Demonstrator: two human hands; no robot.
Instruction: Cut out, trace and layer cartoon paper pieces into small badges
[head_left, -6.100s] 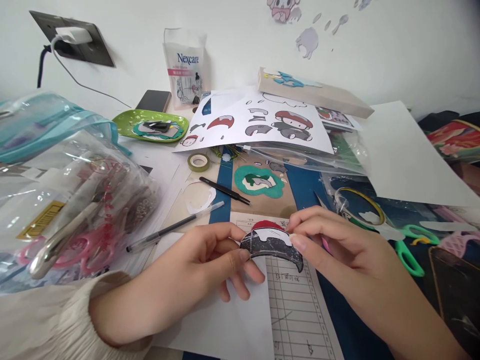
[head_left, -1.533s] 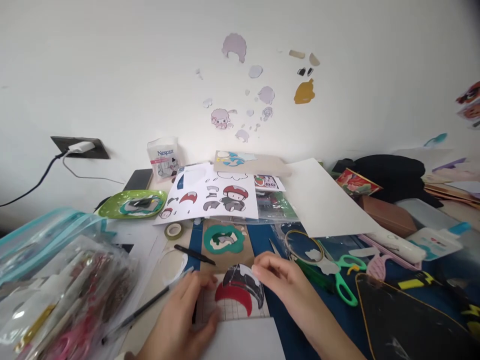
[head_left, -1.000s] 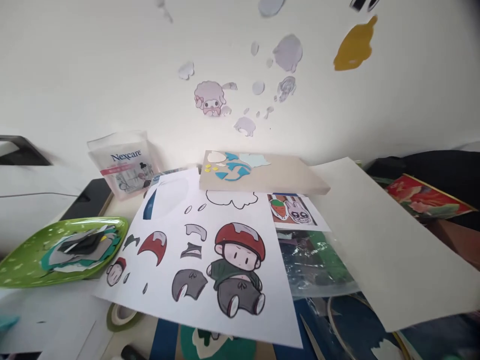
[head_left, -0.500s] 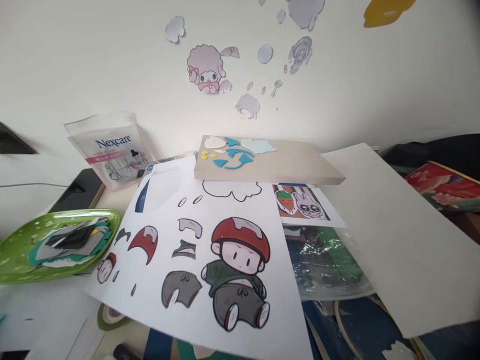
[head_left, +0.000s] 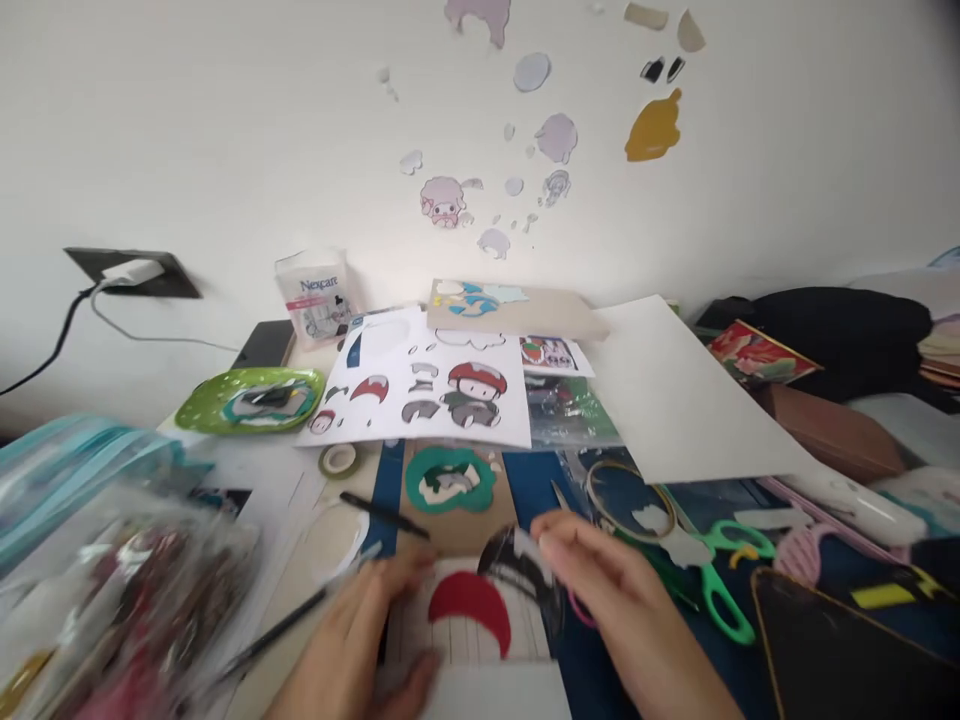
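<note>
My right hand pinches a dark, shiny curved cutout with a pale patch at its upper right. The cutout hangs over the top right of a lined sheet. A red felt-like crescent rests on that sheet, just below the cutout. My left hand is spread at the sheet's left side, thumb and fingers apart, slightly blurred. Below the crescent a plain white sheet covers the lower part. Beyond my hands lies a teal cloud-shaped piece with grey and white scraps on it.
A printed sheet with a helmeted cartoon figure lies behind. To the left are a green dish, a tape roll, a black pen and plastic bags. Green-handled scissors and an embroidery hoop lie right.
The view has pulled back and widened, so the printed sheet and dish look smaller and farther up. Both my hands, the red crescent and the dark cutout have come into view.
</note>
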